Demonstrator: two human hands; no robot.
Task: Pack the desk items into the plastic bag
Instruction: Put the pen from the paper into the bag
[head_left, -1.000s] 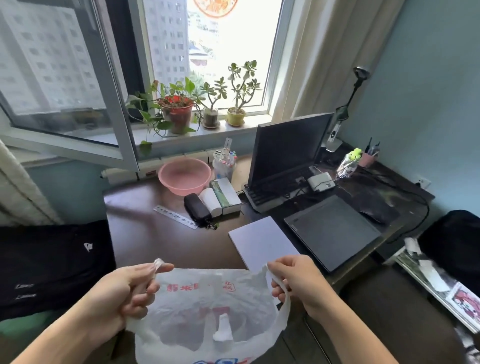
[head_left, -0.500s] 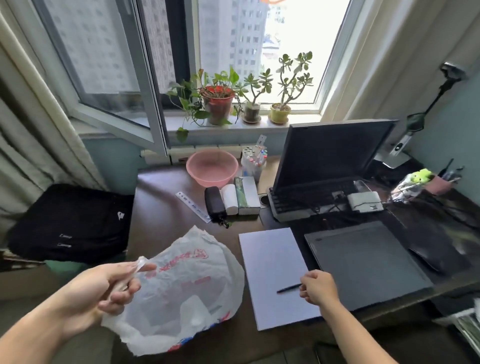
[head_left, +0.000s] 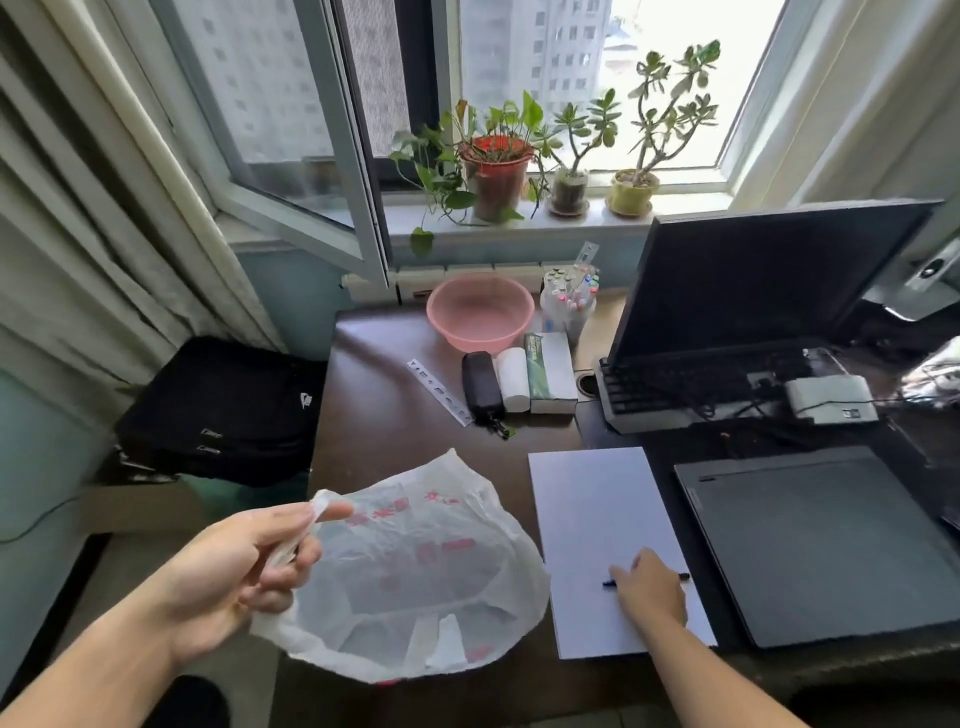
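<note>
My left hand (head_left: 244, 566) pinches one handle of a thin white plastic bag (head_left: 415, 571) with red print, held over the desk's front left corner with its mouth sagging. My right hand (head_left: 652, 587) lies on a black pen (head_left: 609, 583) on a white sheet of paper (head_left: 592, 499), fingers curled over it; both pen ends stick out. Farther back lie a clear ruler (head_left: 439, 392), a black case (head_left: 480, 382), a white roll (head_left: 511, 379) and a green-and-white box (head_left: 550, 371).
A pink bowl (head_left: 480, 312) and a jar of markers (head_left: 569, 301) stand at the back of the dark desk (head_left: 384, 431). An open laptop (head_left: 753, 312) and a dark tablet (head_left: 821, 540) fill the right side. A black bag (head_left: 223, 410) rests left of the desk.
My right hand let go of the bag, moved right to the paper and now covers the pen. The left hand still holds the bag, which has swung left.
</note>
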